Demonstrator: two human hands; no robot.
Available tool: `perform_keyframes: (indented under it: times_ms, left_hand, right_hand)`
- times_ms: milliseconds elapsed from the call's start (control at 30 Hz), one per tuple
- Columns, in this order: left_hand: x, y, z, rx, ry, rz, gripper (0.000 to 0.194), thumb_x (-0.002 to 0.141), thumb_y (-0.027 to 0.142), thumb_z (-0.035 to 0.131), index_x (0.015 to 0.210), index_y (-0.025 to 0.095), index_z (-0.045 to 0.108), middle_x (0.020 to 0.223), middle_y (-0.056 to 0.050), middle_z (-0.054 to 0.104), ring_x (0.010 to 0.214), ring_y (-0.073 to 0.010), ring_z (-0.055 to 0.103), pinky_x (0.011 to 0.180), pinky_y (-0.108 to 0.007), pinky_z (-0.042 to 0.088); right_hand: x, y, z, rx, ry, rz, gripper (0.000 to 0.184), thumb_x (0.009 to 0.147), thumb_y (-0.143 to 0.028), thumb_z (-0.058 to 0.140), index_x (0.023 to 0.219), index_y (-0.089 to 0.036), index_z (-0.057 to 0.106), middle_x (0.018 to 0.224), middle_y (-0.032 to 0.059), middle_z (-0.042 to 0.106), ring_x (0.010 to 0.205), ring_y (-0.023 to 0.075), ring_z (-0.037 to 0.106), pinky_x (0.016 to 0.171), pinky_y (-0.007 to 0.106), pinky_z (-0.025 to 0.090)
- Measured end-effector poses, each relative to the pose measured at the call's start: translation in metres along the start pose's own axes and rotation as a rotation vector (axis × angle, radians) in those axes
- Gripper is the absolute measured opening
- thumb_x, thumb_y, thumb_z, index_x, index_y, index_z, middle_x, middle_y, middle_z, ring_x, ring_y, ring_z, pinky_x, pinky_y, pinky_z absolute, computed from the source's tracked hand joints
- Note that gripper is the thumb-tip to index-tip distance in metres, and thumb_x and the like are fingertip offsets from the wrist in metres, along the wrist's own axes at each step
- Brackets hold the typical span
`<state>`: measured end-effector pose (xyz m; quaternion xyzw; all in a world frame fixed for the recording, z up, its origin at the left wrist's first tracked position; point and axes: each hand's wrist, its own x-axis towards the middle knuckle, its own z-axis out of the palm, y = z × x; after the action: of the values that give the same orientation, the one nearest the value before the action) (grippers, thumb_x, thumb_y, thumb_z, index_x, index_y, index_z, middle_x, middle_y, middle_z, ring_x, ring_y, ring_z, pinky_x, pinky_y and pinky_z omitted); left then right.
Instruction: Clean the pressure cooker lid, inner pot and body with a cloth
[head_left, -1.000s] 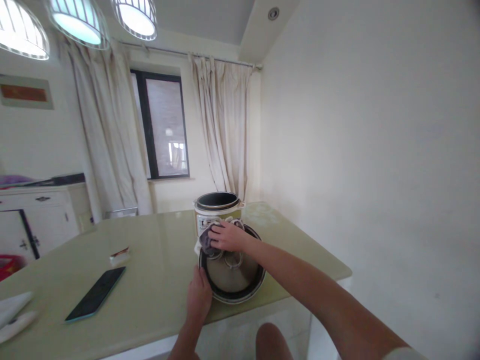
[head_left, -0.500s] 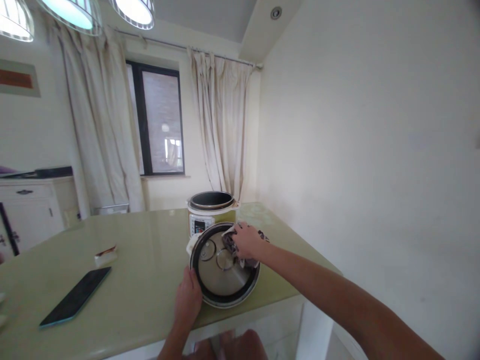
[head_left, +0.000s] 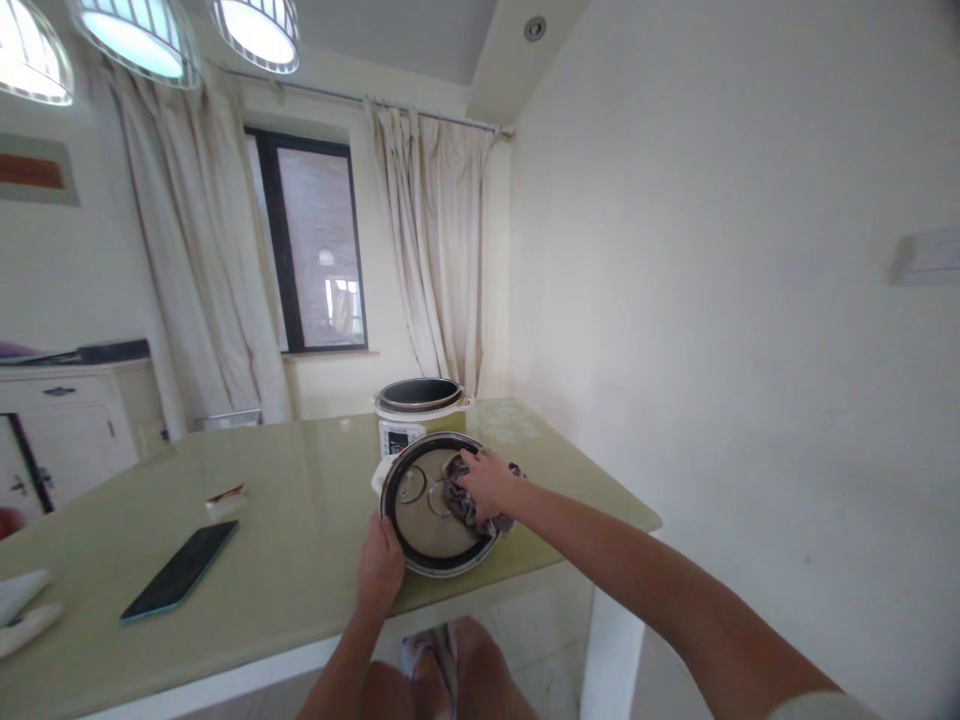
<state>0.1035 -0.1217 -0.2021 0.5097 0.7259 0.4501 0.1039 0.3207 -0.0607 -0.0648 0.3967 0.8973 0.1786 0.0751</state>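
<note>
A round pressure cooker lid is propped up with its metal inner side facing me and a dark seal around the edge. My left hand grips the lid's lower left rim. My right hand is closed on a crumpled, patterned grey cloth pressed against the right half of the metal face. Just behind the lid stands the electric pressure cooker, its top uncovered and its dark inside showing. The lid hides the lower part of its body and control panel.
On the left of the green tabletop lie a dark phone and a small white object. White items rest at the left edge. A wall rises on the right.
My right hand and the cloth have shifted slightly on the lid's face. The camera view has turned a little, so the phone and cooker appear displaced. My left hand still grips the rim.
</note>
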Motion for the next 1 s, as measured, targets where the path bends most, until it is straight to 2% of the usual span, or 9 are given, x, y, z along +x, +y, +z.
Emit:
perform_keyframes:
  times_ms: [133, 233, 333, 433, 533, 667, 833, 900, 1000]
  left_hand:
    - [0.002, -0.001, 0.002, 0.033, -0.001, -0.006, 0.039, 0.112, 0.032, 0.027, 0.123, 0.015, 0.061, 0.103, -0.014, 0.077, 0.088, -0.0273, 0.074, 0.072, -0.034, 0.049]
    - [0.002, -0.003, 0.004, 0.047, -0.009, -0.017, 0.043, 0.112, 0.034, 0.024, 0.123, 0.015, 0.061, 0.102, -0.014, 0.077, 0.088, -0.0287, 0.074, 0.073, -0.036, 0.050]
    - [0.003, -0.005, 0.005, 0.024, -0.011, -0.014, 0.045, 0.111, 0.036, 0.023, 0.124, 0.016, 0.061, 0.100, -0.013, 0.077, 0.090, -0.0292, 0.074, 0.075, -0.037, 0.052]
    - [0.003, -0.006, 0.007, -0.004, 0.001, -0.002, 0.044, 0.111, 0.035, 0.025, 0.126, 0.016, 0.061, 0.099, -0.013, 0.077, 0.091, -0.0283, 0.074, 0.077, -0.037, 0.054]
    - [0.003, -0.006, 0.008, 0.008, 0.014, 0.010, 0.041, 0.111, 0.032, 0.026, 0.123, 0.016, 0.061, 0.101, -0.013, 0.077, 0.089, -0.0264, 0.074, 0.075, -0.035, 0.053]
    - [0.003, -0.004, 0.006, 0.040, -0.006, -0.021, 0.039, 0.111, 0.031, 0.026, 0.118, 0.015, 0.061, 0.094, -0.013, 0.076, 0.080, -0.0254, 0.073, 0.067, -0.033, 0.048]
    - [0.003, -0.005, 0.005, 0.001, -0.011, -0.007, 0.038, 0.111, 0.030, 0.026, 0.119, 0.015, 0.061, 0.094, -0.013, 0.075, 0.081, -0.0257, 0.073, 0.068, -0.034, 0.048]
    - [0.003, -0.008, 0.007, -0.031, -0.001, 0.008, 0.039, 0.111, 0.031, 0.026, 0.122, 0.015, 0.060, 0.098, -0.014, 0.076, 0.083, -0.0265, 0.073, 0.071, -0.035, 0.050]
    - [0.005, -0.012, 0.011, -0.044, 0.007, 0.000, 0.042, 0.110, 0.034, 0.026, 0.125, 0.016, 0.060, 0.099, -0.014, 0.075, 0.086, -0.0285, 0.074, 0.074, -0.037, 0.053]
  right_hand:
    - [-0.001, -0.004, -0.004, 0.052, -0.062, 0.037, 0.074, 0.068, -0.050, 0.090, 0.134, -0.022, 0.071, 0.131, 0.0208, 0.071, 0.123, 0.0405, 0.067, 0.099, 0.052, 0.057]
    - [0.001, -0.010, -0.006, 0.103, -0.165, 0.010, 0.065, 0.071, -0.047, 0.087, 0.130, -0.024, 0.073, 0.122, 0.0175, 0.077, 0.113, 0.0396, 0.073, 0.089, 0.048, 0.061]
    - [0.005, -0.015, -0.004, 0.165, -0.205, -0.093, 0.065, 0.070, -0.045, 0.086, 0.132, -0.029, 0.073, 0.121, 0.0124, 0.079, 0.109, 0.0374, 0.075, 0.084, 0.043, 0.061]
    - [0.010, -0.022, 0.002, 0.232, -0.135, -0.194, 0.062, 0.072, -0.044, 0.085, 0.131, -0.029, 0.074, 0.123, 0.0098, 0.078, 0.112, 0.0340, 0.074, 0.087, 0.038, 0.059]
    - [0.014, -0.034, 0.012, 0.319, 0.016, -0.226, 0.064, 0.074, -0.043, 0.084, 0.133, -0.024, 0.072, 0.127, 0.0115, 0.074, 0.113, 0.0309, 0.072, 0.091, 0.036, 0.058]
    - [0.019, -0.059, 0.022, 0.293, 0.161, -0.227, 0.065, 0.074, -0.045, 0.082, 0.134, -0.025, 0.068, 0.132, 0.0119, 0.068, 0.118, 0.0335, 0.066, 0.097, 0.045, 0.058]
    - [0.018, -0.069, 0.022, 0.188, 0.134, -0.201, 0.061, 0.077, -0.045, 0.081, 0.135, -0.031, 0.066, 0.135, 0.0133, 0.065, 0.122, 0.0381, 0.064, 0.089, 0.054, 0.062]
    - [0.013, -0.064, 0.021, 0.134, 0.107, -0.192, 0.055, 0.078, -0.040, 0.082, 0.131, -0.032, 0.070, 0.135, 0.0140, 0.064, 0.122, 0.0389, 0.064, 0.085, 0.054, 0.063]
    - [0.004, -0.049, 0.021, 0.040, 0.096, -0.159, 0.041, 0.077, -0.033, 0.085, 0.117, -0.026, 0.076, 0.132, 0.0151, 0.067, 0.120, 0.0385, 0.065, 0.083, 0.053, 0.063]
